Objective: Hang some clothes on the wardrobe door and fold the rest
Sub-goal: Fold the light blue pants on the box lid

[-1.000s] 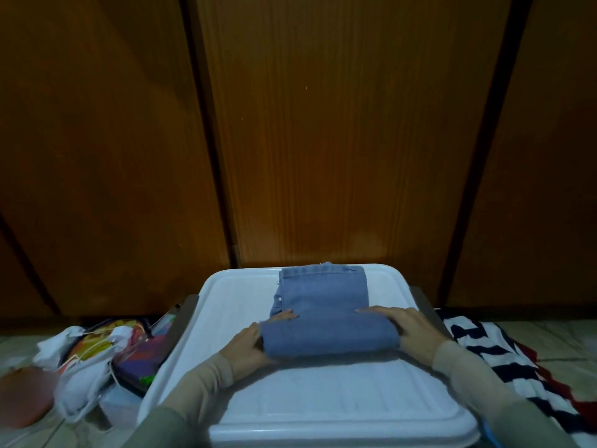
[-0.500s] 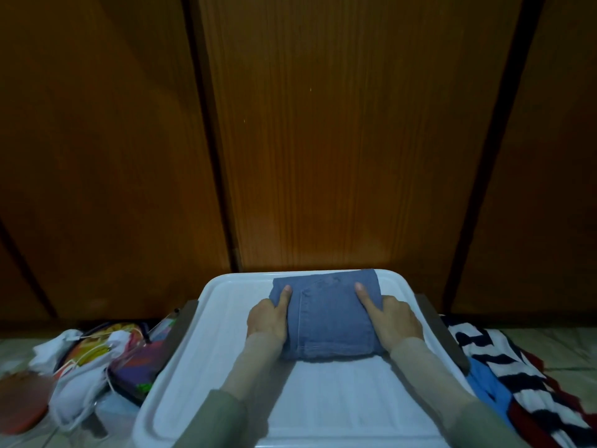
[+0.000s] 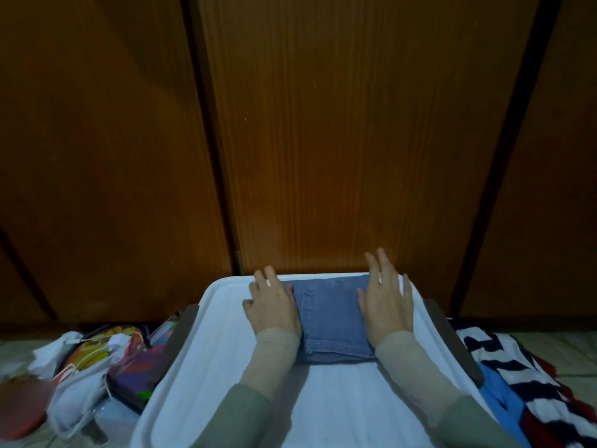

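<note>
We've got both hands flat, left hand (image 3: 274, 305) and right hand (image 3: 386, 300), fingers straight, grip released, flanking the folded jeans (image 3: 332, 318) on the white tray (image 3: 200, 344).

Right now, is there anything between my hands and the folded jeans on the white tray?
Nothing visible. The left hand and right hand lie with straight fingers at the left and right edges of the folded jeans, which sit alone on the white tray.
</note>
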A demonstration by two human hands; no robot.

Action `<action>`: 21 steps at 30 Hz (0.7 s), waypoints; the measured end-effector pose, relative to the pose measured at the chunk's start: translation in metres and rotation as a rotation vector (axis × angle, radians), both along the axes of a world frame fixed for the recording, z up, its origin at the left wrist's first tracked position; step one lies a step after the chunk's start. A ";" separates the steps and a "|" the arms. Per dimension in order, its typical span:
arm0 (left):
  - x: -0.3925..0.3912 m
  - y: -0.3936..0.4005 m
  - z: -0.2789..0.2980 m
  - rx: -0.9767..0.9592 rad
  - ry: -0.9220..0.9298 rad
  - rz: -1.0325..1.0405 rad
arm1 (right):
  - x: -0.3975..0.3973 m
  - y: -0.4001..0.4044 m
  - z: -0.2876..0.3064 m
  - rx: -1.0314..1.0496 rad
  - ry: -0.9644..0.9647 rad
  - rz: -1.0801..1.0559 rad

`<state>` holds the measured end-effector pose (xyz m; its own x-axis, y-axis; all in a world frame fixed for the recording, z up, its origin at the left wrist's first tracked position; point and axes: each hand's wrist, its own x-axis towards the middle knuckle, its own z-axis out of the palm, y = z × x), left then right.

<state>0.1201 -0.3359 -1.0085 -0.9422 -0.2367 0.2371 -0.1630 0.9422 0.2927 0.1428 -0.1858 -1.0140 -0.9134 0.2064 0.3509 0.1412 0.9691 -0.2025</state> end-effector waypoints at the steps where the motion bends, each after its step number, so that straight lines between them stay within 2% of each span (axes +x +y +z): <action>1: 0.003 0.005 0.000 -0.026 0.030 -0.085 | -0.002 -0.003 0.000 -0.009 -0.057 0.055; 3: 0.011 0.020 -0.006 -0.115 0.000 -0.290 | -0.006 -0.009 -0.002 -0.050 -0.189 0.123; 6: 0.006 0.029 -0.015 -0.197 -0.155 -0.438 | -0.014 -0.010 -0.006 0.111 -0.290 0.175; 11: -0.016 0.023 -0.013 -0.121 -0.243 -0.532 | -0.026 0.000 -0.002 0.077 -0.442 0.404; 15: -0.027 0.025 -0.021 -0.111 -0.274 -0.546 | -0.038 0.001 -0.007 0.016 -0.516 0.392; 21: -0.041 0.024 -0.027 -0.072 -0.271 -0.558 | -0.052 0.002 -0.013 -0.027 -0.520 0.378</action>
<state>0.0790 -0.3117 -1.0355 -0.9480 0.3166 -0.0307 0.3003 0.9225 0.2425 0.0905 -0.1834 -1.0266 -0.9743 -0.1607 -0.1580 -0.1230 0.9666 -0.2246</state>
